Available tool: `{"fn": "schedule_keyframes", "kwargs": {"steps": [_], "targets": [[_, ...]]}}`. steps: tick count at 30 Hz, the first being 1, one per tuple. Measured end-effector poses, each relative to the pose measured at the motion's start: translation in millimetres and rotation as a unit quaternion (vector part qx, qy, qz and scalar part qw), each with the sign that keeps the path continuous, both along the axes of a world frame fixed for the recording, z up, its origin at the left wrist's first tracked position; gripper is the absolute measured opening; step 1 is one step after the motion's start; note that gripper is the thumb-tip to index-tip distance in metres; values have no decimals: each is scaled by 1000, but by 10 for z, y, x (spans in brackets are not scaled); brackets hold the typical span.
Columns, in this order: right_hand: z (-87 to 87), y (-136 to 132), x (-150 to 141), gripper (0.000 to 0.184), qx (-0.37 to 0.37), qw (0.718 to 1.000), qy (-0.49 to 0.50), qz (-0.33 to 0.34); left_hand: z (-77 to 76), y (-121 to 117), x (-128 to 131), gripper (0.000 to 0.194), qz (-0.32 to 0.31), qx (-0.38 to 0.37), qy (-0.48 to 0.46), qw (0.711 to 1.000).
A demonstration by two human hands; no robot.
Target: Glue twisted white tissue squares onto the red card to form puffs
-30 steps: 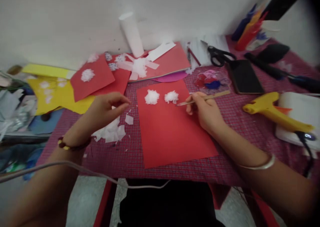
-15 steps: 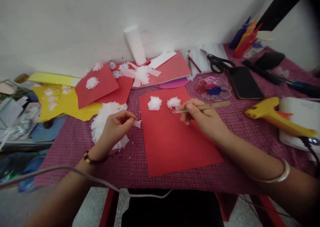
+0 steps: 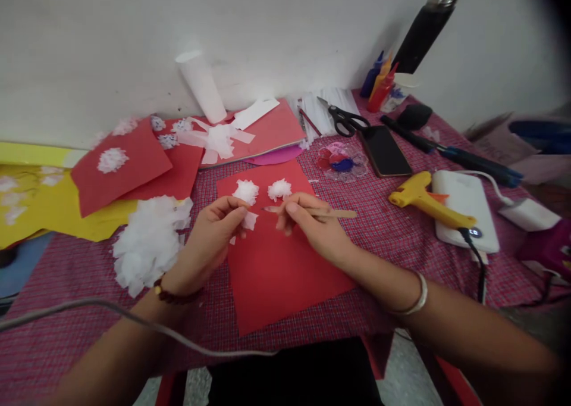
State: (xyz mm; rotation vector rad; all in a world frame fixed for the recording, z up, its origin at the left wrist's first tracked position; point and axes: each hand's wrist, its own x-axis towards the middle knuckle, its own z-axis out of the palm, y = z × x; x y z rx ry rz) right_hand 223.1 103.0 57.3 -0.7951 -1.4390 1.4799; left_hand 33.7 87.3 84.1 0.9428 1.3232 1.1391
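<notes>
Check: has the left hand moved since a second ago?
Yes. The left hand, pinching a white tissue piece, moved right from beside the red sheet onto its left edge, toward the right hand.

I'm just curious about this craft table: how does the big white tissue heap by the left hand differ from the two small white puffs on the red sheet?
The tissue heap is much larger and loose, lying on the checked cloth; the two small puffs are compact and rounded, sitting side by side on the red sheet. The heap lies left of the left hand; the puffs lie just beyond both hands. All are white and fluffy.
</notes>
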Motion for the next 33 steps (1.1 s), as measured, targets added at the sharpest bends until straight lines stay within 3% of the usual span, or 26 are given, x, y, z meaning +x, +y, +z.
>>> {"fn": "schedule_keyframes", "kwargs": {"steps": [7,13,17,19,24,33], "targets": [[69,-57,-141,22,-46,996,-74,30,4,-124,176,5,-18,89,119,989],[124,-72,-112,16,-40,995,-90,12,9,-153,175,27,-13,9,-91,996],[84,-48,-58,15,-3,997,-67,30,-37,-172,175,20,-47,-30,-75,996],[78,-40,-23,9,25,999,-46,12,-57,-170,173,20,-21,-21,-85,996],[123,-54,72,16,50,999,9,-17,-99,-108,147,22,44,-36,-129,990],[72,-88,58,17,76,995,-63,30,-139,-91,137,20,58,-43,-145,987]]}}
